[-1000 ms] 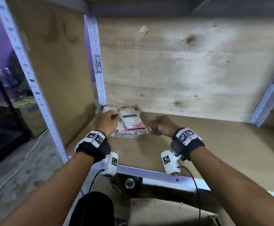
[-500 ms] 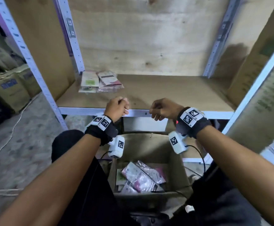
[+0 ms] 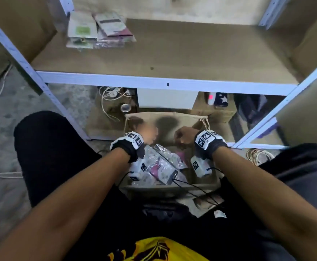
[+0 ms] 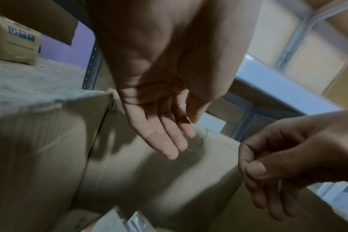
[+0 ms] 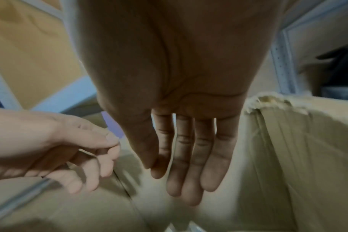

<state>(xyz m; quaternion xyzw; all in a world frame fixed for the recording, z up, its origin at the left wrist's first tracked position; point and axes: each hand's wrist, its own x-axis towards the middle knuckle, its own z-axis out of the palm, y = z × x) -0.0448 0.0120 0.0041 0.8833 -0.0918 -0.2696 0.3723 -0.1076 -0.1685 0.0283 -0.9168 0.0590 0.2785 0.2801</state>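
Change: both hands are coming down from the shelf (image 3: 191, 53), upper frame, to the cardboard box (image 3: 165, 122), centre frame.
Left hand (image 3: 150, 135): hanging slack-fingered, holding nothing.
Right hand (image 3: 184, 138): fingers pointing straight down, empty.
Packets (image 3: 165, 166): lying in the cardboard box, just below the hands.
Stack (image 3: 97, 31): sitting on the shelf, upper left.
Meaning: probably reaching for the next packet to shelve.

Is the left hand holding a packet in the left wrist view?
No, the left hand shows a bare palm with straight fingers over the cardboard box.
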